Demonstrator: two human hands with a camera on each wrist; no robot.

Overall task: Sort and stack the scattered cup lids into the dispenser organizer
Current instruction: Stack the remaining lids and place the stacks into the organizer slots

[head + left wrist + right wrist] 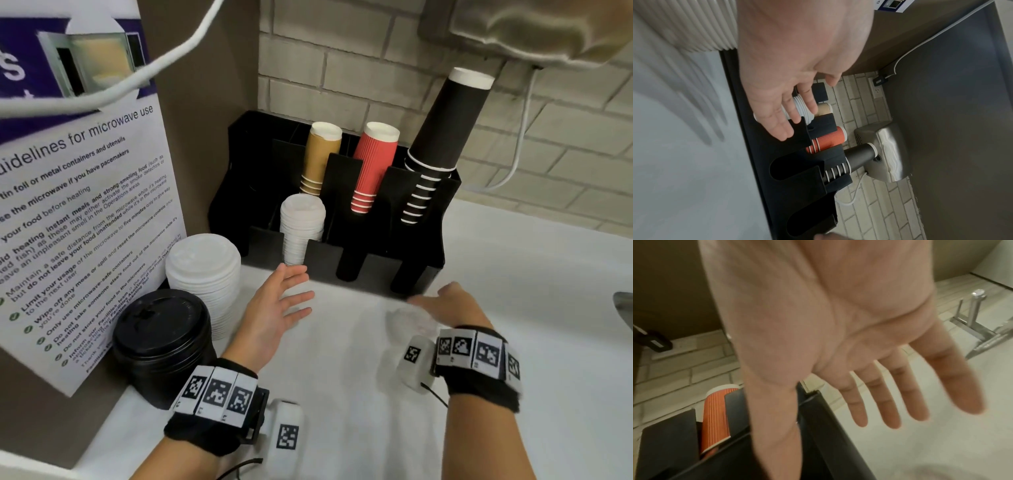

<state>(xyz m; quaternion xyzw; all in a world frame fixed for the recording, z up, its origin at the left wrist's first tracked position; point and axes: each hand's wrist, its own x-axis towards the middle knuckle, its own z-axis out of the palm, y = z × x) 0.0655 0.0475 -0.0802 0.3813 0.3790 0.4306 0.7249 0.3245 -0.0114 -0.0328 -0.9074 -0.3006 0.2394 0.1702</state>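
Observation:
A black dispenser organizer (421,270) stands at the back of the white counter. Its front left slot holds a stack of small white lids (301,229). Left of it on the counter stand a tall stack of wider white lids (205,270) and a stack of black lids (161,339). My left hand (291,294) hovers open and empty just before the organizer (760,146), fingers (789,113) spread near the slotted lids. My right hand (442,301) is open and blurred before the organizer's right end, fingers (890,402) straight. A faint pale round blur (411,318) lies under it; I cannot tell what it is.
Brown cups (322,154), red cups (373,164) and black cups (438,137) fill the organizer's back slots. A microwave notice (85,222) covers the left panel. A metal wall unit (531,31) hangs top right. A sink rim (623,308) shows at the right edge.

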